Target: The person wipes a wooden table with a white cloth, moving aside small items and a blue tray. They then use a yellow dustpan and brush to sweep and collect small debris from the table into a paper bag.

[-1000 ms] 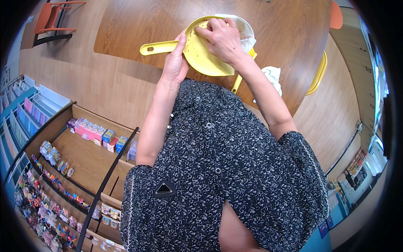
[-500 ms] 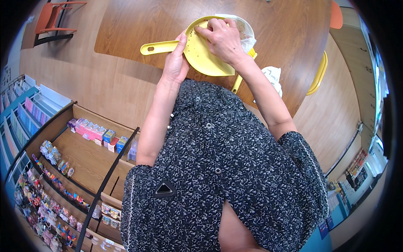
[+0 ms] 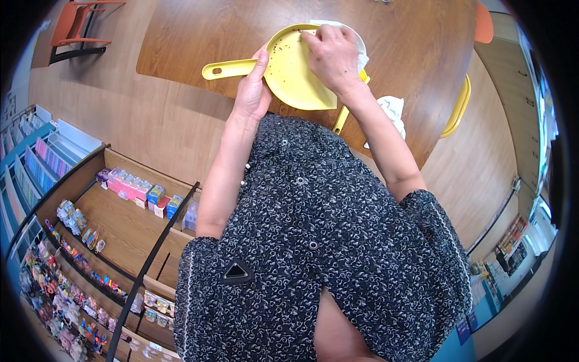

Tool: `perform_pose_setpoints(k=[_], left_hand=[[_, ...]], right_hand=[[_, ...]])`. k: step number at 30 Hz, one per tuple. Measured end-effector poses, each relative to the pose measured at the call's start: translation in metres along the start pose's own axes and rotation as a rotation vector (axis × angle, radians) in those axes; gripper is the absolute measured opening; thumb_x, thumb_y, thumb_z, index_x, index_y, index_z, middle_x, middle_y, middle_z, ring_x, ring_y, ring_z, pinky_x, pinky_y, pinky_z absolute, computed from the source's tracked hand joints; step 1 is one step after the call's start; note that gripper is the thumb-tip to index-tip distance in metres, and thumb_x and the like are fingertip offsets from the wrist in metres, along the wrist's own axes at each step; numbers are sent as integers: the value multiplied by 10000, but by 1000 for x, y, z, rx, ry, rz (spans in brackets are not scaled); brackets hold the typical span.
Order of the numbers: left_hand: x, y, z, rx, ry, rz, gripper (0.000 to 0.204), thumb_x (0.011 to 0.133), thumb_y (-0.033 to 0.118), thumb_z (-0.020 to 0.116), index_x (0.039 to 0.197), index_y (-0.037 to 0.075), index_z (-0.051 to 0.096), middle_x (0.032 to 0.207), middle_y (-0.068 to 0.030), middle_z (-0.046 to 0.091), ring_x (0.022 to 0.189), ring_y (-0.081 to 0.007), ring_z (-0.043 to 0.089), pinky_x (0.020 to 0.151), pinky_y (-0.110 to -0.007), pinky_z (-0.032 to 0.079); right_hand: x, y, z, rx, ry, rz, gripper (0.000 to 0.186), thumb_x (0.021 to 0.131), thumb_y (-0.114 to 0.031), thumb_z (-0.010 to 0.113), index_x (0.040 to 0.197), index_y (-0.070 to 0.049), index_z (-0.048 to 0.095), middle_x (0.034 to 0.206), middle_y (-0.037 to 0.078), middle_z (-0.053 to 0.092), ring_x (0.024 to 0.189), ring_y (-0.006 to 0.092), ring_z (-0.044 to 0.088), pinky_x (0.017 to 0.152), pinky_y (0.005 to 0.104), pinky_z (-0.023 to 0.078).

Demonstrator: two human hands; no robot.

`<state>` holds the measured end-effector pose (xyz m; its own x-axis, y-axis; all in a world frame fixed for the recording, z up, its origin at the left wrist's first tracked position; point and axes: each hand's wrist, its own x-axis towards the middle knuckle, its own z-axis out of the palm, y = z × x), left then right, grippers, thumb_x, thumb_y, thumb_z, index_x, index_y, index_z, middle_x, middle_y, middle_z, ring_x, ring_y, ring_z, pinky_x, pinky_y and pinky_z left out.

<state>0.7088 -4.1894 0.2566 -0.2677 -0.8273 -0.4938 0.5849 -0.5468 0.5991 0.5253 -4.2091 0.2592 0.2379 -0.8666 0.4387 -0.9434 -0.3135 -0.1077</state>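
Observation:
My left hand point(image 3: 253, 90) grips a yellow dustpan point(image 3: 295, 81) at its left side, where the handle meets the pan, thumb over the rim. Small dark bits point(image 3: 281, 48) lie scattered on the pan, mostly toward its far left. Over the pan's far right part is my right hand point(image 3: 335, 59), its fingers drawn together in a pinch; whatever they hold, if anything, is hidden. Behind that hand a white bag or round container point(image 3: 363, 55) shows only in part. A yellow brush point(image 3: 341, 120) lies below the right wrist, its handle toward me, partly covered.
The brown wooden table point(image 3: 199, 39) spreads beneath the pan. A crumpled white cloth or tissue point(image 3: 393, 111) lies near its front right edge. A yellow chair point(image 3: 458, 107) stands at the right and an orange chair point(image 3: 69, 27) at the far left. Shelves with small goods point(image 3: 129, 187) are at lower left.
My right hand has shifted a little right over the pan, and its fingers have gone from reaching among the bits to drawn together. The left hand and dustpan have hardly moved.

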Motion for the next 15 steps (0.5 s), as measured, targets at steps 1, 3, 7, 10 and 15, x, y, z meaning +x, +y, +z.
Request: perform_pose_setpoints(k=[1, 3, 7, 10, 15], left_hand=[[0, 0, -1, -2, -3, 4, 460, 1017, 325, 512, 1382, 46, 488, 1337, -84, 555, 1244, -174, 516, 1076, -343, 418], [1, -1, -2, -5, -10, 15, 460, 1017, 325, 514, 1381, 45, 489, 1334, -86, 556, 1244, -174, 515, 1077, -344, 416], [2, -2, -2, -51, -8, 26, 407, 985, 323, 582, 1257, 22, 551, 1238, -92, 610, 1172, -171, 570, 1043, -345, 463], [2, -2, -2, -48, -37, 27, 405, 985, 322, 583, 1257, 24, 552, 1236, -92, 611, 1171, -170, 571, 1039, -345, 467], [3, -3, -3, -40, -5, 27, 386, 986, 312, 583, 1246, 28, 558, 1228, -88, 614, 1163, -166, 575, 1032, -344, 473]], right_hand=[[-2, 3, -2, -10, 12, 7, 185, 762, -102, 657, 921, -170, 723, 780, -6, 581, 760, 166, 608, 806, 369, 410], [-4, 6, -2, -26, 33, 43, 176, 763, -95, 659, 911, -168, 722, 772, -6, 581, 746, 168, 605, 804, 365, 409], [-1, 3, 3, 67, 12, -43, 172, 737, -109, 637, 899, -133, 691, 782, 34, 573, 775, 199, 596, 818, 391, 395], [1, 3, 6, 52, -4, -85, 210, 736, -102, 633, 933, -145, 690, 785, 35, 572, 763, 201, 597, 817, 393, 394], [-8, 11, -1, -20, 3, 26, 280, 747, -98, 653, 1010, -180, 704, 782, 7, 568, 759, 177, 596, 810, 376, 408]])
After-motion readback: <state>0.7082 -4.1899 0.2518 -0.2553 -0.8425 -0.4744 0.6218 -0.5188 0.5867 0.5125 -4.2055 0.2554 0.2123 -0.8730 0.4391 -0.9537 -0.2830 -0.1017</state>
